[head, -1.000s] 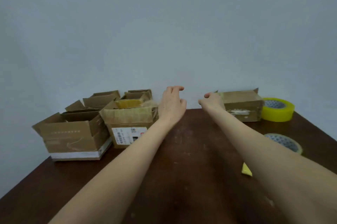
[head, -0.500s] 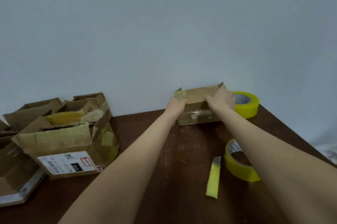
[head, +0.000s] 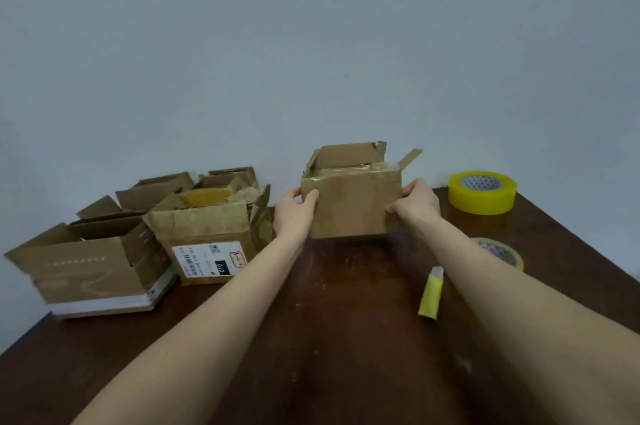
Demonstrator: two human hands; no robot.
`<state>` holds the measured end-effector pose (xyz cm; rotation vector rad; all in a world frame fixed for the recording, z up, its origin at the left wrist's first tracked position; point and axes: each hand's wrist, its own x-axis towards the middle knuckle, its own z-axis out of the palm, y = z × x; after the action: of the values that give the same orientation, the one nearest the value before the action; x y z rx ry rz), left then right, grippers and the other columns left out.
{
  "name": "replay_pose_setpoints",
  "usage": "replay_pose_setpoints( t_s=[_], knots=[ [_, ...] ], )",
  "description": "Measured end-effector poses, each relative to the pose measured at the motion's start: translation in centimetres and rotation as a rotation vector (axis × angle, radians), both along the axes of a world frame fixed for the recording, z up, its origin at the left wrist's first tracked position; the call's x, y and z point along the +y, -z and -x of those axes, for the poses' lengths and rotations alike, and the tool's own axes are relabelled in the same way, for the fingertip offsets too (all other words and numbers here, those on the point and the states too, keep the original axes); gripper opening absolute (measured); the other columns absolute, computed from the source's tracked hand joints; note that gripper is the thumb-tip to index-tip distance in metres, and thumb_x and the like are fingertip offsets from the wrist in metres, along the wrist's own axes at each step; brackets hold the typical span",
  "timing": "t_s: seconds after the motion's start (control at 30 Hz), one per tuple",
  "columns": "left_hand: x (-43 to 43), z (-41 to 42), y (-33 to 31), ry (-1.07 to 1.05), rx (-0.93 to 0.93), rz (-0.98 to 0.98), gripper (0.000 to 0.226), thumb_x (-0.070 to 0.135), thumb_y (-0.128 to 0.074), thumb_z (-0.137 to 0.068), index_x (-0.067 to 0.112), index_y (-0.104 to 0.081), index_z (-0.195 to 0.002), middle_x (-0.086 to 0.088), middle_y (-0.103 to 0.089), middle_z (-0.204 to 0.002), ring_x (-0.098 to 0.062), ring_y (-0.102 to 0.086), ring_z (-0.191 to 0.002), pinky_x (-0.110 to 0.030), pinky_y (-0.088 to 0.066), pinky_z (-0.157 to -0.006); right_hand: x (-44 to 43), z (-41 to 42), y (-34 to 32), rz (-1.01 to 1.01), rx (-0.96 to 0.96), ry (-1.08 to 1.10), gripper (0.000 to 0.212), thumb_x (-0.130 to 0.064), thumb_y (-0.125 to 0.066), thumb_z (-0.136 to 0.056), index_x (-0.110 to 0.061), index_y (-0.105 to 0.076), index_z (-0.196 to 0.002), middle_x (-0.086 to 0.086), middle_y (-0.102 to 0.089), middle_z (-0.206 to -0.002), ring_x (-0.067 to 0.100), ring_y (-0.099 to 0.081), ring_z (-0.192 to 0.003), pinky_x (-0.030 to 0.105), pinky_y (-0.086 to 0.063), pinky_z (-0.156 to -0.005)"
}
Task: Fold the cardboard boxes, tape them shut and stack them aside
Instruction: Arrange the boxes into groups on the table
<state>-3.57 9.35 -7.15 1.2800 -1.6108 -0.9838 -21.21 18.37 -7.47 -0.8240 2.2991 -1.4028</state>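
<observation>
Dark table [head: 332, 338]; both hands grip small box's [head: 349, 206] side edges

At the back middle of the bench [head: 346, 338] a box [head: 349, 203] is between the left hand [head: 294, 213] and right hand [head: 417, 203], open boxes [head: 207, 230] to its left, and to its right a far tape roll [head: 482, 194], a near tape roll [head: 502, 251] and a cutter [head: 431, 293] just left of that.

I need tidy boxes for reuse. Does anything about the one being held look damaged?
Yes. The small box has a ragged, torn back flap at one upper corner, and old tape wrinkles along its top edge. Its flaps stand open.
</observation>
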Motion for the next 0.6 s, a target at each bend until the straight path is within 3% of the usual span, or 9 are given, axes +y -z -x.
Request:
replay_pose_setpoints(
  t_s=[0.17,0.23,0.3,0.37,0.4,0.5,0.57,0.6],
  knots=[
    [2.6,-4.0,1.6,-0.061,-0.208,0.034,0.048,0.037,-0.053,-0.094,0.010,-0.046,-0.133,-0.009,-0.052,-0.132,-0.028,-0.055,-0.114,-0.037,-0.046,-0.091,2.4,-3.3,1.8,-0.090,0.032,-0.068,0.029,-0.015,-0.075,-0.078,-0.019,-0.046,-0.076,0.011,-0.064,-0.105,0.028,-0.059,-0.096,0.035,-0.048,-0.075],
    [3.2,-5.0,2.0,-0.038,-0.268,-0.010,0.052,0.037,-0.053,-0.094,0.009,-0.042,-0.136,-0.011,-0.046,-0.136,-0.031,-0.052,-0.118,-0.040,-0.046,-0.095,3.2,-3.8,2.6,-0.119,0.026,-0.144,0.030,-0.023,-0.078,-0.076,-0.018,-0.049,-0.079,0.011,-0.065,-0.108,0.027,-0.060,-0.098,0.038,-0.051,-0.082],
    [3.9,-5.5,1.7,-0.017,-0.275,0.018,0.059,0.034,-0.056,-0.092,0.009,-0.035,-0.141,-0.013,-0.038,-0.142,-0.032,-0.048,-0.123,-0.042,-0.043,-0.100,4.1,-4.1,2.5,-0.081,-0.045,-0.250,0.048,-0.040,-0.080,-0.073,-0.014,-0.055,-0.105,0.009,-0.059,-0.122,0.026,-0.057,-0.109,0.038,-0.049,-0.087],
    [4.8,-5.8,0.4,-0.044,-0.303,0.220,0.065,0.026,-0.057,-0.091,0.011,-0.027,-0.146,-0.011,-0.029,-0.148,-0.029,-0.043,-0.128,-0.040,-0.039,-0.101,4.7,-4.0,1.4,0.014,-0.110,-0.257,0.084,-0.055,-0.074,-0.074,-0.007,-0.044,-0.136,0.009,-0.048,-0.139,0.028,-0.049,-0.124,0.038,-0.044,-0.096],
    [5.3,-5.9,-0.6,-0.058,-0.319,0.377,0.065,0.023,-0.056,-0.090,0.012,-0.026,-0.147,-0.009,-0.028,-0.148,-0.025,-0.041,-0.129,-0.038,-0.039,-0.100,4.7,-3.7,0.7,0.066,-0.103,-0.218,0.089,-0.059,-0.069,-0.076,-0.006,-0.039,-0.141,0.010,-0.045,-0.143,0.028,-0.046,-0.128,0.038,-0.042,-0.098],
    [5.5,-5.3,-3.4,0.074,-0.445,0.760,0.055,0.017,-0.053,-0.090,0.014,-0.036,-0.142,-0.005,-0.039,-0.139,-0.019,-0.043,-0.126,-0.033,-0.040,-0.097,3.8,-3.2,-1.6,0.094,-0.027,-0.124,0.082,-0.062,-0.056,-0.084,-0.005,-0.041,-0.141,0.011,-0.048,-0.141,0.030,-0.047,-0.128,0.038,-0.040,-0.100],
    [4.8,-4.2,-4.4,0.278,-0.679,0.784,0.053,0.021,-0.052,-0.090,0.015,-0.038,-0.141,-0.005,-0.042,-0.139,-0.021,-0.044,-0.127,-0.034,-0.039,-0.099,2.9,-3.3,-2.6,0.050,0.004,-0.123,0.064,-0.052,-0.056,-0.088,-0.003,-0.052,-0.129,0.013,-0.058,-0.123,0.031,-0.056,-0.114,0.039,-0.045,-0.090],
    [4.3,-3.6,-4.7,0.354,-0.822,0.763,0.055,0.024,-0.052,-0.091,0.015,-0.036,-0.143,-0.005,-0.040,-0.142,-0.022,-0.041,-0.130,-0.035,-0.038,-0.101,2.4,-3.3,-2.9,0.023,0.030,-0.122,0.047,-0.043,-0.059,-0.089,-0.003,-0.059,-0.114,0.013,-0.061,-0.108,0.030,-0.060,-0.101,0.037,-0.047,-0.080]
  ],
)
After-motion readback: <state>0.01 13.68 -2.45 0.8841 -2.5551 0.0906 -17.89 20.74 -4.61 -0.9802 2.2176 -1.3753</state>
